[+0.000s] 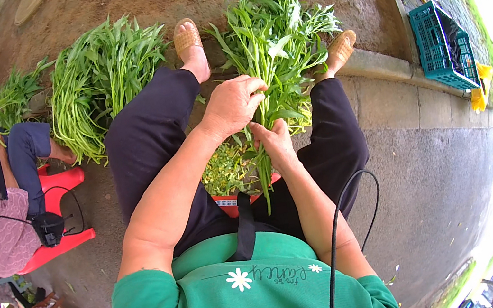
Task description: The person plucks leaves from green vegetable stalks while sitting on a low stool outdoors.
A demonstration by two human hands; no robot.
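Note:
Between my knees, my left hand is closed around the upper stems of a bunch of water spinach. Just below it, my right hand pinches the same bunch, with fingertips partly hidden by the stems. The cut ends hang down toward my lap. Past my hands, a loose heap of the same long-leaved greens lies on the ground between my feet. Beneath my hands is a pile of yellowish trimmings.
More heaped greens lie to my left. Beside them a person in a pink top sits on a red stool, handling greens. A kerb runs right toward a teal crate and yellow bag. A black cable loops by my right arm.

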